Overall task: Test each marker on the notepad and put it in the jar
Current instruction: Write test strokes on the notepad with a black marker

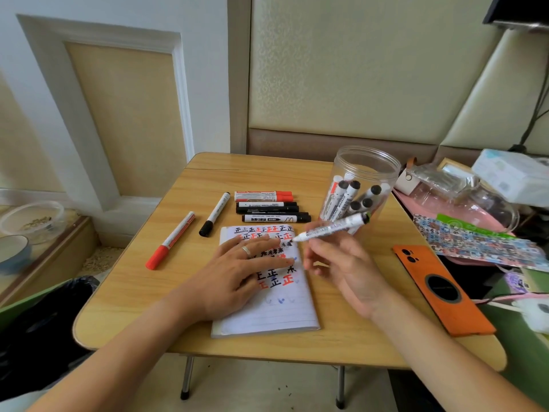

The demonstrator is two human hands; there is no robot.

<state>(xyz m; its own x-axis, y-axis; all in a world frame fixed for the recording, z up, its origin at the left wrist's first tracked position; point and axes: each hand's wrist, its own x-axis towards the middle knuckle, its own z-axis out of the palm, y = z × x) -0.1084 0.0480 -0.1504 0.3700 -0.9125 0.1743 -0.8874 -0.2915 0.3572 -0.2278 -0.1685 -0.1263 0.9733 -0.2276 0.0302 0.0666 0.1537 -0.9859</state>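
Note:
A lined notepad [276, 313] with red and black test marks lies on the small wooden table [148, 281]. My left hand [237, 269] presses flat on its page. My right hand [341, 263] pinches an uncapped white marker [332, 228], its tip just above the pad's right edge. The clear jar [364, 162] behind it holds several markers. Loose on the table lie a slim red-capped marker [170, 240], a slim black-capped marker [214, 214], a red marker [263, 196] and black markers [267, 207].
An orange phone [442, 289] lies face down at the table's right edge. Right of the table are a sticker sheet [475, 242], a pink bag and boxes. A bowl [13, 248] and a container sit on a low ledge at the left.

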